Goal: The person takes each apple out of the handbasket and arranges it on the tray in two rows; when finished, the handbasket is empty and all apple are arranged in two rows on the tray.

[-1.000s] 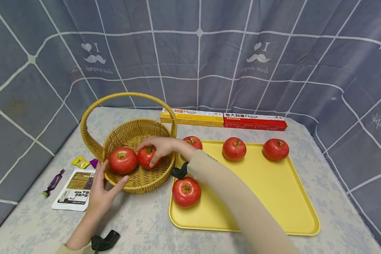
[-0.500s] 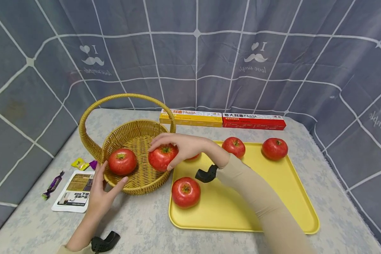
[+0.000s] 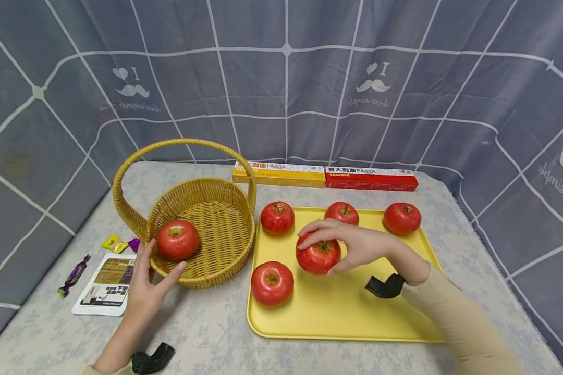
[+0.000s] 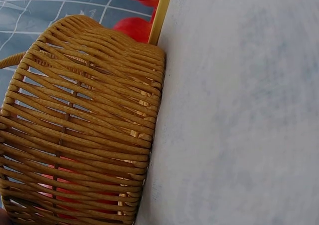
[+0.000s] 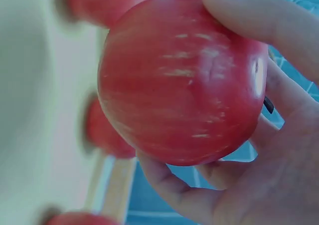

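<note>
My right hand (image 3: 356, 244) grips a red apple (image 3: 319, 258) from its right side, over the yellow tray (image 3: 347, 307). In the right wrist view that apple (image 5: 179, 80) fills the middle, with thumb and fingers curled round it. My left hand (image 3: 145, 291) touches the front left of a wicker basket (image 3: 220, 229), its thumb spread along the front rim. Inside the basket, at the left, lies one apple (image 3: 177, 239). The left wrist view shows mostly the woven wall (image 4: 84, 120), with red showing through its gaps.
On the tray rest several more apples: a front-left apple (image 3: 272, 284), a back-left apple (image 3: 278, 217) and a right-hand apple (image 3: 402, 219) among them. Two pasta boxes (image 3: 281, 174) stand behind it. A white packet (image 3: 107, 286) and wrapped candies (image 3: 75, 275) lie left of the basket.
My right hand has lifted an apple out of the basket and carried it right, over the tray. My left hand stays at the basket.
</note>
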The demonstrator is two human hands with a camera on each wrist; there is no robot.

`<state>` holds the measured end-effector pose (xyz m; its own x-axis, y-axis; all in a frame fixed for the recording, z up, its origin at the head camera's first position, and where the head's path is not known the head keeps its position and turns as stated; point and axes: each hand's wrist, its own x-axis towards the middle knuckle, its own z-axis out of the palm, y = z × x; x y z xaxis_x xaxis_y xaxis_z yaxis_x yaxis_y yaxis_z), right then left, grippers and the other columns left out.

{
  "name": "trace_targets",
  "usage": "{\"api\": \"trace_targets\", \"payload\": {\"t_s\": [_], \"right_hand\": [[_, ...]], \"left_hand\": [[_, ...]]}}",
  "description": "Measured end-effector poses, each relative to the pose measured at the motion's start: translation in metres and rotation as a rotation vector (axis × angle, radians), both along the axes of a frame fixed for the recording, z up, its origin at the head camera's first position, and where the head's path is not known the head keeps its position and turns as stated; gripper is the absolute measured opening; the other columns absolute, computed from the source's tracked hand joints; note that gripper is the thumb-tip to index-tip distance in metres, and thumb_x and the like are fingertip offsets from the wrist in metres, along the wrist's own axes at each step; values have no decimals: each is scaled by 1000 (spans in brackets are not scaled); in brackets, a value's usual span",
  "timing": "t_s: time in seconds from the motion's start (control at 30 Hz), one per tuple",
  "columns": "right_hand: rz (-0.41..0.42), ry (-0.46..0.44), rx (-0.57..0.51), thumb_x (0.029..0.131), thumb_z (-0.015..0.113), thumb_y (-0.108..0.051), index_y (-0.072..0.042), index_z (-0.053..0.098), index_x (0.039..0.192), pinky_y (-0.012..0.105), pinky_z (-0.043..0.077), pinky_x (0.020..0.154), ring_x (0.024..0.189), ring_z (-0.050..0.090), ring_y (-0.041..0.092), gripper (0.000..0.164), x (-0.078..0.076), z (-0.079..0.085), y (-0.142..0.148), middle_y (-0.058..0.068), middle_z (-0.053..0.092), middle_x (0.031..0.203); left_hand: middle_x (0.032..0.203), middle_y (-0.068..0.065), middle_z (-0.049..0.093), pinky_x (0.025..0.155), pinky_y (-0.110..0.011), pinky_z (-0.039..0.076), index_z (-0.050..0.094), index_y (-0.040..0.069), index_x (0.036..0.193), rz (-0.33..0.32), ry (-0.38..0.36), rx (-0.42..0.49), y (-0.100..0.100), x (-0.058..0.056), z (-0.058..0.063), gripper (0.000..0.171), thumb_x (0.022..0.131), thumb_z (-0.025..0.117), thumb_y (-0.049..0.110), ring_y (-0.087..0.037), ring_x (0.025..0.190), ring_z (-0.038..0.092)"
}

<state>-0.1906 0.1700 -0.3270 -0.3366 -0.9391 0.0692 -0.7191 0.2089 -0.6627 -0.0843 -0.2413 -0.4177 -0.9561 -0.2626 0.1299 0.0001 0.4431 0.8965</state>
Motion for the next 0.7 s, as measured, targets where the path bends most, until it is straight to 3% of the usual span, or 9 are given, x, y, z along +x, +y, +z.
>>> {"api": "trace_targets", "payload": {"t_s": [0.3, 0.7], "right_hand": [[-100, -25, 53, 75, 78, -11, -23, 54, 130, 35, 40, 99, 126, 33, 19, 61, 24, -30, 47, 1, 41, 138], [-92, -60, 50, 75, 78, -11, -20, 53, 131, 33, 40, 98, 124, 35, 18, 62, 40, -48, 63, 6, 42, 137]], "left_hand": [[156, -11, -7, 110, -47, 18, 14, 9, 151, 1, -13, 7, -2, -2, 0, 88, 84, 70, 17, -24, 142, -1], [155, -10, -7, 111, -46, 17, 13, 8, 151, -5, -10, 10, -2, -3, 0, 88, 84, 70, 15, -24, 141, -1]]}}
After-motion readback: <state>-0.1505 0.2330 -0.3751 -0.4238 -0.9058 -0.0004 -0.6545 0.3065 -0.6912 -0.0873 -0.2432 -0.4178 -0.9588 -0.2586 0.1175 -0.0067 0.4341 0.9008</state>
